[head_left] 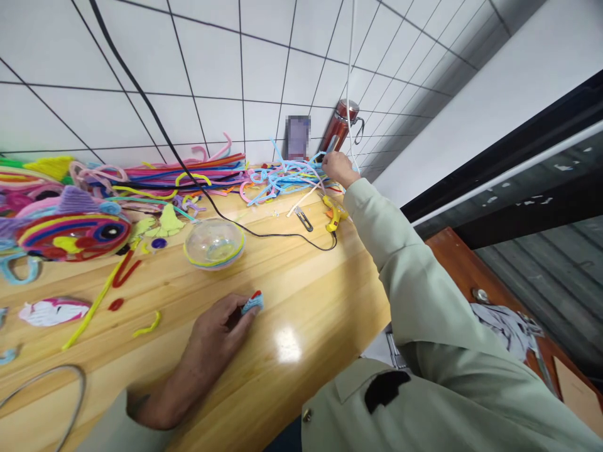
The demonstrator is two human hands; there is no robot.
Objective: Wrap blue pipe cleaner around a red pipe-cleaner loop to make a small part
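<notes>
My left hand, low in the middle of the view, pinches a small light-blue piece with a red edge over the wooden table. My right hand is stretched to the back of the table, at the right end of a tangle of light-blue and pink pipe cleaners. Its fingers look closed around a strand there, though the fingertips are partly hidden. Just below that hand lies a yellow glue gun, with small black snips to its left.
A clear bowl with a yellow rim stands mid-table. A colourful fish-like craft piece lies left, near yellow and red strips. A red flask and a phone lean by the tiled wall. A black cable crosses the table.
</notes>
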